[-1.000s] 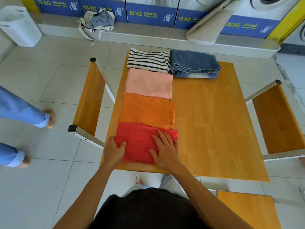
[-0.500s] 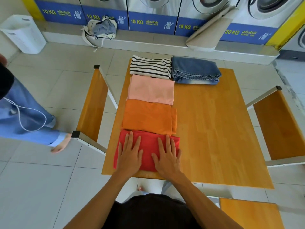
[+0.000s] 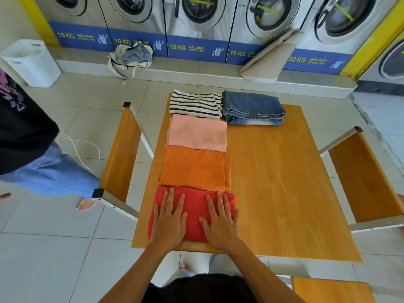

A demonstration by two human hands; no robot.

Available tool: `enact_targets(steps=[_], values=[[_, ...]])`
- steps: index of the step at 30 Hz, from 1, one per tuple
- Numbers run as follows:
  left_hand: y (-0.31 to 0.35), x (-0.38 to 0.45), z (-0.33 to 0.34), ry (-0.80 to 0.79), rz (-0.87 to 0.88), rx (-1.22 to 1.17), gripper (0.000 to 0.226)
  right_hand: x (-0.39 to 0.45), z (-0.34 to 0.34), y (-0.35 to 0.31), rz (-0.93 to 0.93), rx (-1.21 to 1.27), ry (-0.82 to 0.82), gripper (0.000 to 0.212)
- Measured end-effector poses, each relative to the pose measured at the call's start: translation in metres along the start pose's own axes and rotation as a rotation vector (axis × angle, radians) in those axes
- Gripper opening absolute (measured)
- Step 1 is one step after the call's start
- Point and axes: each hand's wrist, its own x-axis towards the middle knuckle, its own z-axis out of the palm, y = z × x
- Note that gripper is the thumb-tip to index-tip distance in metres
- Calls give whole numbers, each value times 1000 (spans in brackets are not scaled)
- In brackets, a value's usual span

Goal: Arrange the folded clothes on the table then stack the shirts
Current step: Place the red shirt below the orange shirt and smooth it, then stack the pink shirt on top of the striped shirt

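Observation:
Folded clothes lie in a column down the left side of the wooden table (image 3: 273, 182). Nearest me is a red shirt (image 3: 194, 206), then an orange shirt (image 3: 192, 169), a pink shirt (image 3: 196, 133) and a black-and-white striped shirt (image 3: 195, 103) at the far edge. Folded blue jeans (image 3: 253, 108) sit to the right of the striped shirt. My left hand (image 3: 169, 219) and my right hand (image 3: 219, 221) both rest flat on the red shirt, fingers spread, holding nothing.
Wooden benches stand left (image 3: 122, 154) and right (image 3: 367, 178) of the table, another at the bottom right (image 3: 330, 289). A person in blue trousers (image 3: 50, 171) stands at the left. A white basket (image 3: 30, 62), a bag of clothes (image 3: 133, 55) and washing machines (image 3: 196, 20) line the back.
My left hand moved from the red shirt's left edge onto its top and now lies flat beside my right hand. The person at the left has stepped closer.

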Motion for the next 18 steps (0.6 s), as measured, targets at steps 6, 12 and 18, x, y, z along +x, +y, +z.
enact_targets(steps=[6,12,18], values=[[3,-1,-2,-21,-23,-4,61,-1,-5,2,2,-14,-20,73],[3,-1,-5,-30,-30,-31,61,-1,-11,0,15,42,-13,72],[18,11,-33,-56,-140,-296,53,21,-39,1,87,204,304,23]])
